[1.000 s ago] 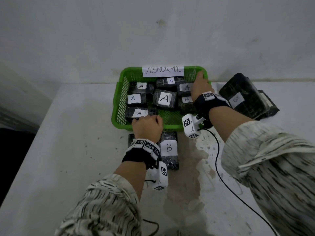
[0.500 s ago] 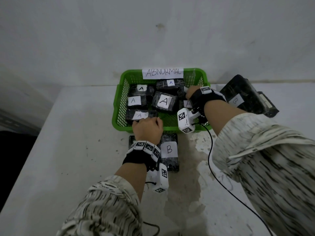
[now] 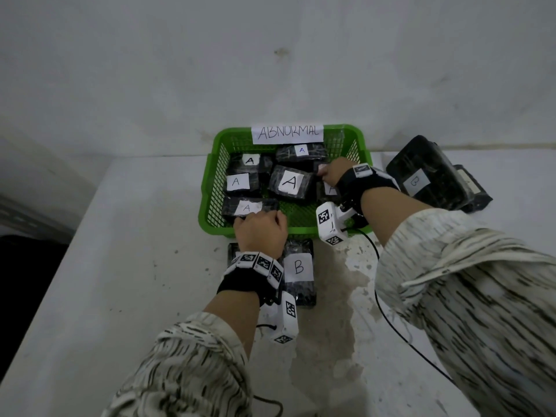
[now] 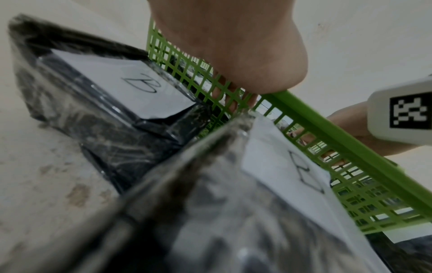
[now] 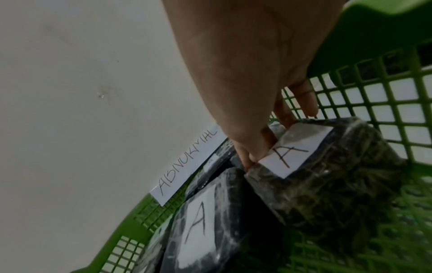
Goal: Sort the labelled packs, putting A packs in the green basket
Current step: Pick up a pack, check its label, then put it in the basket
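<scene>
Head view: a green basket (image 3: 207,188) sits at the back of a pale counter (image 3: 120,266), against the wall, with a paper sign (image 3: 287,133) reading ABNORMAL on its far rim. Several dark plastic-wrapped packs bearing white A labels lie inside it, among them a large-lettered A pack (image 3: 290,183) near the middle and a front A pack (image 3: 249,207) by the near wall.

The left hand (image 3: 260,231) rests over the basket's near rim, fingers curled round the rim; the left wrist view shows fingertips (image 4: 233,103) through the mesh on the inner side.

The right hand (image 3: 332,173) is inside the basket at its right side. In the right wrist view its fingers (image 5: 254,153) pinch the far edge of a right A pack (image 5: 327,175), which lies on the basket floor just beside the large-lettered pack.

A B pack (image 3: 299,272) lies on the counter just in front of the basket, beside the left wrist. The left wrist view shows a second B pack (image 4: 105,96) next to it, touching the basket wall. Another B pack (image 3: 427,176) leans on a dark pack (image 3: 472,191) to the right of the basket. A black cable (image 3: 391,320) trails across the counter from the right wrist.
</scene>
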{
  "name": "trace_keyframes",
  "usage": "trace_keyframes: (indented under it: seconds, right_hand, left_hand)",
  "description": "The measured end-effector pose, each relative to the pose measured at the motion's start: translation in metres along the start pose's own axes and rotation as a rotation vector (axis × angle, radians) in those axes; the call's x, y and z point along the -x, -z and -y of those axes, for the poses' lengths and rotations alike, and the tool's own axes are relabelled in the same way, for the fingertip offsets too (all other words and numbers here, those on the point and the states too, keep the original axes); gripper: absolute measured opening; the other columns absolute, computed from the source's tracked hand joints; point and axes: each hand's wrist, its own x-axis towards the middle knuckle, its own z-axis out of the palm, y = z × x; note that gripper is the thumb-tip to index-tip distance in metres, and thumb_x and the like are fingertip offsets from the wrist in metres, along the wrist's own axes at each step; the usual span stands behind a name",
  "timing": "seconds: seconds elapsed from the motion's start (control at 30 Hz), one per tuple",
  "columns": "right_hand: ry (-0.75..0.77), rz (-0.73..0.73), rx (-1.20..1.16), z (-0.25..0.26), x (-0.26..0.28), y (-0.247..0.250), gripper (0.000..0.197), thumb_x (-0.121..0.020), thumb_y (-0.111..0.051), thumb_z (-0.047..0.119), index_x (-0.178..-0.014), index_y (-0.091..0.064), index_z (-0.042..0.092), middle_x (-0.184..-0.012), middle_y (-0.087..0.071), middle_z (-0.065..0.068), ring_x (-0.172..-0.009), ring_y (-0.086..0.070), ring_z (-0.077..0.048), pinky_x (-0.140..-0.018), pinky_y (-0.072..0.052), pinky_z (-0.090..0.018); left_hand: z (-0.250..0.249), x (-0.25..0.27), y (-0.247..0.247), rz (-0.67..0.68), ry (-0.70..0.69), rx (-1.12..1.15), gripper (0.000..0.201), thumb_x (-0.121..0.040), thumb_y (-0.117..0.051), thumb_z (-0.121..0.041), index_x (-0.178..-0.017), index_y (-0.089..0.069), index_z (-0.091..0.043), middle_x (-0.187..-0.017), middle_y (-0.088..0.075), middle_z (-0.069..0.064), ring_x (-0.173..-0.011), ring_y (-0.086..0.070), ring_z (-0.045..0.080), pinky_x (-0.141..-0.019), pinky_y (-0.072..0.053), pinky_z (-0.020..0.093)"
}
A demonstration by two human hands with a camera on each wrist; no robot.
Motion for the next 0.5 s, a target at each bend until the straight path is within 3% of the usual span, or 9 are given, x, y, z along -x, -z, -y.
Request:
trace_keyframes:
  seconds: [0.17, 0.27, 0.37, 0.43, 0.5]
  right_hand:
    - [0.011, 0.006, -0.013, 0.004, -0.002, 0.009, 0.034, -0.098, -0.043, 0.012, -0.127, -0.059, 0.003, -0.132, -0.058, -0.016, -0.119, -0.055, -0.032, -0.102, -0.044, -0.037]
    - [0.015, -0.056, -0.006, 0.004, -0.002, 0.018, 0.033, -0.098, -0.043, 0.01, -0.124, -0.06, 0.002, -0.133, -0.057, -0.015, -0.122, -0.053, -0.031, -0.101, -0.043, -0.033]
    - [0.033, -0.252, -0.124, -0.005, 0.002, 0.03, 0.029, -0.095, -0.045, 0.01, -0.116, -0.065, 0.007, -0.129, -0.06, -0.012, -0.118, -0.054, -0.03, -0.097, -0.041, -0.031]
    - [0.016, -0.428, -0.181, -0.017, 0.008, 0.039, 0.028, -0.094, -0.043, 0.011, -0.113, -0.064, 0.008, -0.125, -0.06, -0.017, -0.114, -0.055, -0.035, -0.095, -0.043, -0.035]
    - [-0.043, -0.507, -0.151, -0.034, 0.021, 0.048, 0.028, -0.094, -0.044, 0.015, -0.117, -0.059, 0.011, -0.126, -0.054, -0.02, -0.118, -0.049, -0.038, -0.097, -0.042, -0.042]
  left_hand:
    - [0.0, 0.001, 0.002, 0.064, 0.005, 0.013, 0.048, -0.087, -0.031, -0.033, -0.054, -0.062, -0.015, -0.051, -0.061, 0.004, -0.047, -0.053, 0.023, -0.067, -0.042, 0.034]
    - [0.0, 0.001, 0.003, 0.123, 0.01, 0.005, 0.051, -0.089, -0.026, -0.035, -0.064, -0.065, -0.013, -0.06, -0.064, 0.006, -0.056, -0.057, 0.025, -0.074, -0.041, 0.036]
    - [-0.002, 0.0, 0.008, 0.181, 0.021, -0.046, 0.057, -0.092, -0.019, -0.036, -0.077, -0.068, -0.012, -0.073, -0.068, 0.007, -0.068, -0.06, 0.026, -0.08, -0.039, 0.037]
    - [-0.003, -0.003, 0.009, 0.252, 0.062, -0.08, 0.046, -0.095, -0.025, -0.035, -0.093, -0.065, -0.013, -0.09, -0.067, 0.006, -0.085, -0.06, 0.026, -0.088, -0.036, 0.041]
    - [-0.008, -0.005, 0.012, 0.305, 0.13, -0.028, 0.032, -0.096, -0.031, -0.034, -0.102, -0.057, -0.016, -0.104, -0.063, 0.005, -0.101, -0.056, 0.026, -0.096, -0.031, 0.046]
